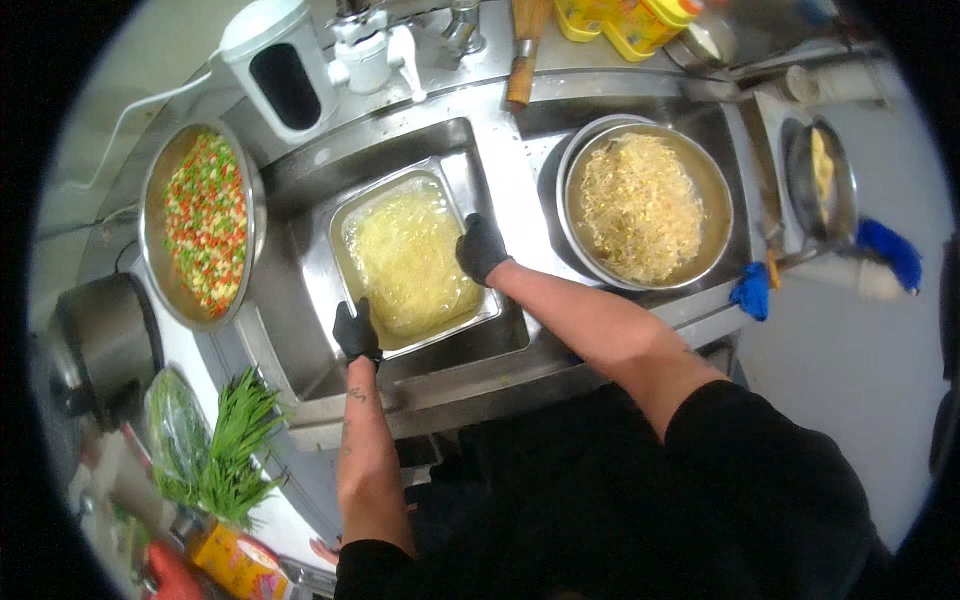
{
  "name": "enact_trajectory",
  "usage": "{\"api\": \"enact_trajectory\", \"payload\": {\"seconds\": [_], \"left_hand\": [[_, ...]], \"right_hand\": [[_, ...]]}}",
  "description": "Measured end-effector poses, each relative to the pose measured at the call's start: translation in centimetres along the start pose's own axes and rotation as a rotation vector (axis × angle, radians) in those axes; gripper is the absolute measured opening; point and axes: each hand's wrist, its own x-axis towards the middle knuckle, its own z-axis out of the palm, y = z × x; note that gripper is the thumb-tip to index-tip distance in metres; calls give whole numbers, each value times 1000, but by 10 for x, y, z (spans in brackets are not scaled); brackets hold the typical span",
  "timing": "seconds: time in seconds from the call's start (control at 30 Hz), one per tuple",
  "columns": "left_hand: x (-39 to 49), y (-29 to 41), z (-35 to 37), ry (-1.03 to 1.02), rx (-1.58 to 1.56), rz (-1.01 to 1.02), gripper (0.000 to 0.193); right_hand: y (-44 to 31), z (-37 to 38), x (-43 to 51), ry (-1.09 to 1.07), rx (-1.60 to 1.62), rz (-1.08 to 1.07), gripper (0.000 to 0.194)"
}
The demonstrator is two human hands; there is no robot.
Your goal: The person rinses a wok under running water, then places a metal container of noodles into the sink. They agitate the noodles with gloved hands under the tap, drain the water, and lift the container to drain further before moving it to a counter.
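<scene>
A rectangular stainless steel pan (pixel 442 337) sits in the left sink basin (pixel 318 281). It holds pale yellow, finely cut food (pixel 412 259) under bubbly liquid; which food it is, I cannot tell. My left hand (pixel 357 332), in a black glove, grips the pan's near left rim. On the opposite side, my right hand (pixel 481 251), gloved the same way, clasps the right rim. Both thumbs lie over the edge, while the other fingers are largely hidden.
Bean sprouts (pixel 641 206) fill nested metal bowls in the right basin. Diced vegetables (pixel 206 225) fill a steel bowl at left. Leafy greens (pixel 238 442) lie near a bagged bunch (pixel 176 435). A faucet (pixel 364 56), white dispenser (pixel 281 71) and wooden-handled brush (pixel 523 64) stand behind.
</scene>
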Motion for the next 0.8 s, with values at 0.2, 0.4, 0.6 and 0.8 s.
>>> {"api": "enact_trajectory", "payload": {"seconds": [0.2, 0.4, 0.6, 0.8], "left_hand": [[-43, 28, -52, 102, -122, -40, 27], [-103, 86, -105, 160, -256, -102, 23], [-193, 134, -125, 278, -275, -154, 17], [-280, 148, -119, 343, -294, -255, 16]], "right_hand": [[-27, -53, -36, 110, 554, 46, 25], [-58, -145, -83, 107, 605, -183, 19], [-65, -201, -125, 105, 664, -326, 13], [-40, -206, -162, -68, 597, -340, 15]]}}
